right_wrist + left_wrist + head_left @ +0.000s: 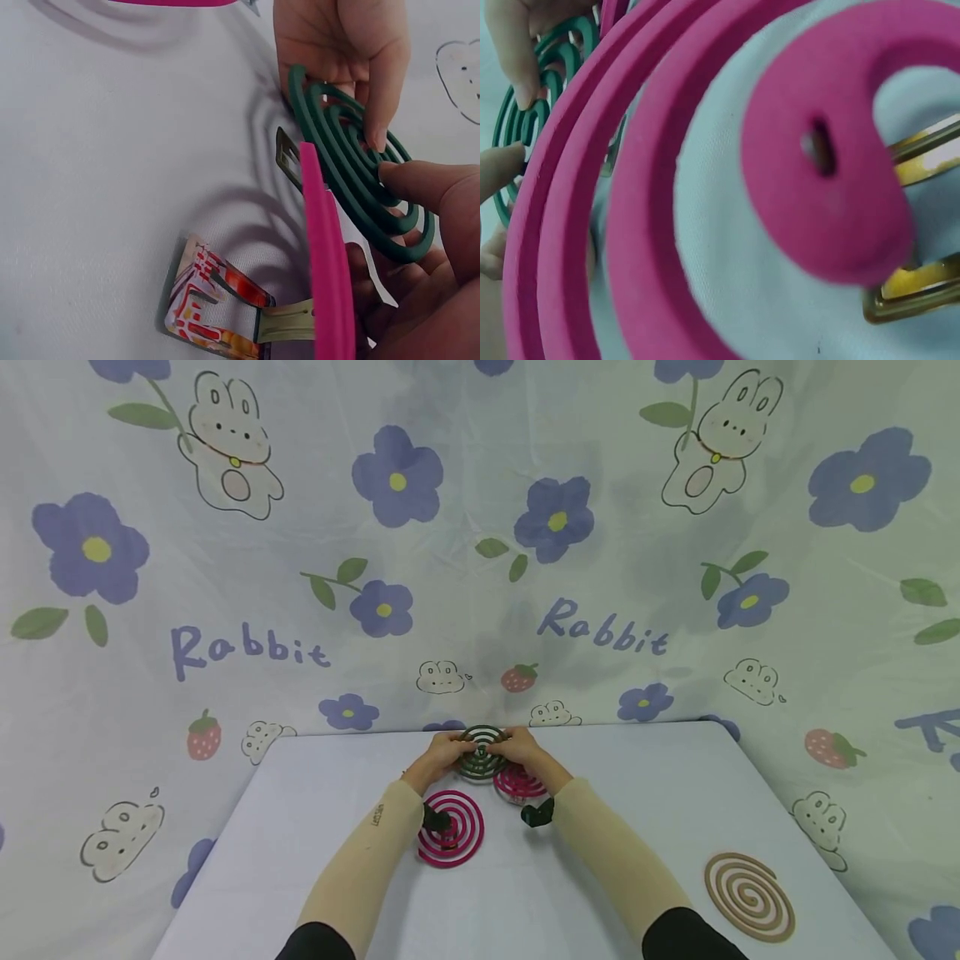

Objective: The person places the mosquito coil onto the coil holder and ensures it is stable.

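Both hands hold a green mosquito coil (482, 752) near the table's far edge. My left hand (444, 752) has it from the left and my right hand (531, 753) from the right. Seen from the right wrist, the thumbs (416, 184) press near the coil's centre, with fingers behind it. A pink coil (480, 828) stands nearer the front, partly behind the left wrist's dark camera. Its inner end, in the left wrist view, has a slot with a metal tip (821, 150) in it. Another pink coil (519, 783) is just below the right hand, partly covered by it.
A brown coil (750, 897) lies flat on the white table (660, 793) at the front right. In the right wrist view, a printed metal stand (199, 307) sits beside a pink coil (330, 255). A patterned cloth (465, 610) hangs behind the table.
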Demonstrator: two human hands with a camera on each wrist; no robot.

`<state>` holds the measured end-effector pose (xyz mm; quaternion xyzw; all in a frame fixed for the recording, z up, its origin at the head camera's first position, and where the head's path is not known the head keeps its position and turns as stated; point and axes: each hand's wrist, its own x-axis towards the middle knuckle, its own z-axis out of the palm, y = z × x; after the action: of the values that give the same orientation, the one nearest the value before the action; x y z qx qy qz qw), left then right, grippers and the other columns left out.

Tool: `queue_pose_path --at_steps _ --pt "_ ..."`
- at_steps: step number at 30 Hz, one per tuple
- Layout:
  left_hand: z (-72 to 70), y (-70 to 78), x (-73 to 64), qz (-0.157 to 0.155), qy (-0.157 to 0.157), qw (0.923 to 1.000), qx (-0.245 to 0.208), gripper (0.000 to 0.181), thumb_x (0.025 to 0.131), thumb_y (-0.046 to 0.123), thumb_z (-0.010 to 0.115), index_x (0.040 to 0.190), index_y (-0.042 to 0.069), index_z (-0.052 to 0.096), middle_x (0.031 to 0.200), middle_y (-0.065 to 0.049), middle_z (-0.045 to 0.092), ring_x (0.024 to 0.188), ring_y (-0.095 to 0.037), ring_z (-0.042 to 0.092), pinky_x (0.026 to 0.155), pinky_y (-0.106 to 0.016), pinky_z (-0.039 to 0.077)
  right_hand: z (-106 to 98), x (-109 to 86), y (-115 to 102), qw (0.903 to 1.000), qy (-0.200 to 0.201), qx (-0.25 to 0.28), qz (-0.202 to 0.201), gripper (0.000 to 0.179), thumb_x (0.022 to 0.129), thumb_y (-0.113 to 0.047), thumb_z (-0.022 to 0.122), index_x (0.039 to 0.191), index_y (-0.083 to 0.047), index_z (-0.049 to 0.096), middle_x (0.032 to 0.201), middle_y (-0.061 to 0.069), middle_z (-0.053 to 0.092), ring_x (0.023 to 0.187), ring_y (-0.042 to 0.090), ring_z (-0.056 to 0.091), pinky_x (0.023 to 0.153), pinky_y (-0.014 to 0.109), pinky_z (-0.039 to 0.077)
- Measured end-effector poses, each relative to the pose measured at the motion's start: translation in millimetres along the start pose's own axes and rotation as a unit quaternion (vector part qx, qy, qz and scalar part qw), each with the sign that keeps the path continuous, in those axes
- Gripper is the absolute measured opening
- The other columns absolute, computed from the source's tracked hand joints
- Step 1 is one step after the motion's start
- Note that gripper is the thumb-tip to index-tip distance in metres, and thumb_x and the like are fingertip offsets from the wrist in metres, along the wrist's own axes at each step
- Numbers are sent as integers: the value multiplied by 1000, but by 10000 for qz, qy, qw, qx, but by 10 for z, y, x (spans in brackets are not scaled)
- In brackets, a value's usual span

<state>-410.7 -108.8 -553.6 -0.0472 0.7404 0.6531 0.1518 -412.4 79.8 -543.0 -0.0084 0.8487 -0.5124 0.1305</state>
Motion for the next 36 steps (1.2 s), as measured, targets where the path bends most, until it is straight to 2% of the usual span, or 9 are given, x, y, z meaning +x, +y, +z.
queue_pose_path --at_steps 4,10,17,22,28,36 --pt "-2 -38 16 63 58 10000 31 33 91 12 68 119 -4 61 97 -10 62 82 -18 58 68 -29 52 -14 7 10 10000 -58 -32 -45 27 83 -24 77 93 -2 64 99 9 60 91 23 54 79 35 46" --pt "3 -54 -5 117 49 9999 3 40 91 13 69 126 -2 59 101 -11 64 84 -18 61 69 -30 53 -15 23 44 9999 -89 -78 -117 28 82 -24 78 93 -3 64 99 9 61 90 22 56 78 35 47" --pt "21 -56 -42 207 113 9996 -169 44 88 8 71 129 -1 57 100 -12 62 82 -18 60 70 -31 54 -5 15 60 9993 -130 -72 -340 35 82 -21 78 107 -2 63 103 10 60 88 21 59 73 32 50" --pt "20 -55 -22 215 96 9995 -208 45 88 8 71 129 -2 56 101 -12 62 83 -18 60 72 -32 54 -6 -12 44 9984 -93 -150 -538 31 83 -21 76 103 -2 62 102 10 61 85 20 59 70 29 50" --pt "39 -66 0 175 132 9996 -191 35 88 7 71 120 -4 59 99 -10 62 86 -20 61 74 -32 54 -6 -35 59 9960 18 -356 -818 27 84 -20 76 99 -2 63 96 8 61 81 18 57 66 28 49" --pt "25 -89 0 233 131 9996 -95 34 86 11 74 114 -4 61 102 -13 64 86 -19 62 76 -33 55 2 -44 76 9957 69 -377 -842 27 84 -22 76 98 -3 63 96 8 61 82 19 56 67 28 49"
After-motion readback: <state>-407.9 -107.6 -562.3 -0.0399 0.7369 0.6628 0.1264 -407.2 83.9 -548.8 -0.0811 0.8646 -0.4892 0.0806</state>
